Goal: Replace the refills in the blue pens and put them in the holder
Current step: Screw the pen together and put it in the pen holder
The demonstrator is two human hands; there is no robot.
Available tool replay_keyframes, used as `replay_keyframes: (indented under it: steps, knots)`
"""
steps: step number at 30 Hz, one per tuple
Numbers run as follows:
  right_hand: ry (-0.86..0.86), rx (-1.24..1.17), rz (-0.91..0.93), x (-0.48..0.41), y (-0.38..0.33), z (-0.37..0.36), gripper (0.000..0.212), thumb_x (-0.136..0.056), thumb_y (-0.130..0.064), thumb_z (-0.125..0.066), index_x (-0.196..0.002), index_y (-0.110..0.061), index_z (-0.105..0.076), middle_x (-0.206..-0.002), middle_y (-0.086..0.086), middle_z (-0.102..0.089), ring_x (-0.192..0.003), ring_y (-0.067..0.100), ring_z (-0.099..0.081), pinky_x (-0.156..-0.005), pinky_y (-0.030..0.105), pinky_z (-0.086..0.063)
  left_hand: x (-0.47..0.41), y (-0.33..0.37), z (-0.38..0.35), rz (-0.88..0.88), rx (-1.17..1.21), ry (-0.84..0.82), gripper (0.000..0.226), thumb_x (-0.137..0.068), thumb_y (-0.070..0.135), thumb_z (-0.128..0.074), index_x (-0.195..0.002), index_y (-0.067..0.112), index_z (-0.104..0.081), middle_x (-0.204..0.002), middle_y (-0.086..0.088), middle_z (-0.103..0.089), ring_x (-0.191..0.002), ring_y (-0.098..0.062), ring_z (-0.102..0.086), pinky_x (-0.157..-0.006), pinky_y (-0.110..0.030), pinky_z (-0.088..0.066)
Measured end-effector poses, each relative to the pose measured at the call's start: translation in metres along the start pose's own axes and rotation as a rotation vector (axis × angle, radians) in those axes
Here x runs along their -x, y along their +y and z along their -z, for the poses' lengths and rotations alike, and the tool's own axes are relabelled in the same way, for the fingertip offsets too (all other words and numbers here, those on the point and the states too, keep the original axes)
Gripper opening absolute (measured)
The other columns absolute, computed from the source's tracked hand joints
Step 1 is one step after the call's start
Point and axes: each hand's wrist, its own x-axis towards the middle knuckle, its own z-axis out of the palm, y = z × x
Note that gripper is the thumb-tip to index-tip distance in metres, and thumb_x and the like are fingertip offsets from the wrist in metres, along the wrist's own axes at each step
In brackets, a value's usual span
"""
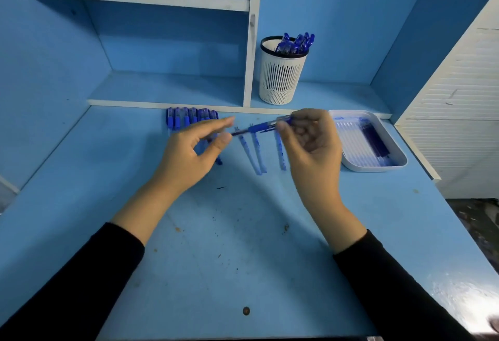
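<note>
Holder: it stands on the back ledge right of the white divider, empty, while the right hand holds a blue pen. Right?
Not empty. The head view shows several blue pens standing in the holder. The rest holds: it stands on the back ledge right of the white divider, and the right hand holds a blue pen.

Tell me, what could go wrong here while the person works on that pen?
1. The right hand holds the pen near its rear end only; the tip, close to the left hand, could slip or wobble.
2. Loose refills lie on the desk right under the hands and might get knocked away.
3. They might also be confused with those in the tray nearby.
</note>
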Motion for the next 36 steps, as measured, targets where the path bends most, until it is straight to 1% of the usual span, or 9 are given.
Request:
replay_keyframes:
  steps: [2,5,9,12,17,22,30,33,36]
  knots:
    - [0.112,0.012,0.071,-0.012,-0.009,0.011,0.017,-0.087,-0.002,-0.068,-0.094,-0.009,-0.054,-0.087,0.008,-0.061,-0.078,0.010,-0.059,-0.075,0.022,-0.048,-0.008,-0.012,0.005,0.093,-0.094,-0.014,0.035,-0.100,0.031,-0.053,-0.134,0.021,-0.059,-0.127,0.012,-0.064,-0.117,-0.001,-0.058,-0.104,-0.021,-0.043]
    - [0.257,0.049,0.215,-0.036,-0.025,0.023,0.017,-0.089,-0.003,-0.066,-0.092,-0.014,-0.053,-0.085,0.002,-0.059,-0.076,0.011,-0.057,-0.074,0.021,-0.047,-0.021,-0.026,0.008,0.150,-0.386,-0.063,0.043,-0.101,0.034,-0.049,-0.141,0.019,-0.052,-0.143,-0.001,-0.054,-0.132,-0.015,-0.048,-0.106,-0.023,-0.034]
    - [0.357,0.110,0.382,-0.078,-0.040,0.024,0.013,-0.090,-0.004,-0.064,-0.094,-0.008,-0.053,-0.085,-0.003,-0.057,-0.077,0.009,-0.057,-0.075,0.023,-0.048,-0.036,-0.035,0.007,0.228,-0.542,-0.196,0.051,-0.101,0.044,-0.040,-0.149,0.024,-0.040,-0.157,0.006,-0.033,-0.145,-0.011,-0.026,-0.116,-0.029,-0.022]
    - [0.370,0.170,0.424,-0.114,-0.045,0.014,0.012,-0.088,-0.004,-0.062,-0.091,-0.011,-0.052,-0.080,-0.010,-0.057,-0.073,0.002,-0.057,-0.072,0.021,-0.048,-0.040,-0.036,0.004,0.273,-0.627,-0.241,0.054,-0.102,0.046,-0.035,-0.151,0.026,-0.034,-0.162,0.009,-0.022,-0.148,-0.013,-0.019,-0.119,-0.035,-0.023]
    - [0.283,0.314,0.420,-0.159,-0.032,-0.002,0.005,-0.086,-0.002,-0.058,-0.091,-0.004,-0.057,-0.078,-0.013,-0.057,-0.070,0.000,-0.056,-0.071,0.021,-0.051,-0.040,-0.035,0.002,0.282,-0.673,-0.280,0.055,-0.103,0.043,-0.034,-0.154,0.022,-0.029,-0.163,0.007,-0.016,-0.151,-0.013,-0.010,-0.120,-0.031,-0.014]
    - [0.153,0.468,0.394,-0.183,-0.013,-0.010,0.009,-0.086,-0.001,-0.058,-0.094,0.000,-0.060,-0.081,0.002,-0.063,-0.068,0.009,-0.057,-0.068,0.013,-0.048,-0.040,-0.036,0.001,0.257,-0.687,-0.266,0.055,-0.103,0.040,-0.038,-0.153,0.019,-0.031,-0.162,0.003,-0.021,-0.151,-0.016,-0.012,-0.121,-0.029,-0.008]
    - [-0.158,0.768,0.284,-0.195,0.009,-0.020,0.010,-0.087,-0.003,-0.061,-0.094,-0.001,-0.068,-0.087,0.011,-0.070,-0.077,0.021,-0.063,-0.070,0.019,-0.049,-0.040,-0.040,0.002,0.247,-0.686,-0.264,0.055,-0.103,0.042,-0.039,-0.153,0.020,-0.032,-0.162,0.002,-0.022,-0.151,-0.018,-0.013,-0.121,-0.030,-0.009]
    - [-0.192,0.870,0.341,-0.193,0.007,-0.019,0.018,-0.091,-0.006,-0.056,-0.096,-0.001,-0.072,-0.090,0.012,-0.072,-0.073,0.015,-0.056,-0.067,0.014,-0.040,-0.041,-0.039,0.001,0.261,-0.689,-0.273,0.055,-0.103,0.043,-0.035,-0.154,0.021,-0.031,-0.163,0.003,-0.020,-0.151,-0.017,-0.012,-0.122,-0.031,-0.009]
    - [-0.164,0.841,0.402,-0.181,0.005,-0.016,0.019,-0.092,-0.008,-0.055,-0.100,-0.001,-0.072,-0.092,0.013,-0.071,-0.075,0.020,-0.061,-0.069,0.013,-0.040,-0.041,-0.037,0.001,0.261,-0.704,-0.271,0.054,-0.104,0.042,-0.032,-0.153,0.021,-0.032,-0.162,0.004,-0.021,-0.151,-0.017,-0.013,-0.121,-0.031,-0.010]
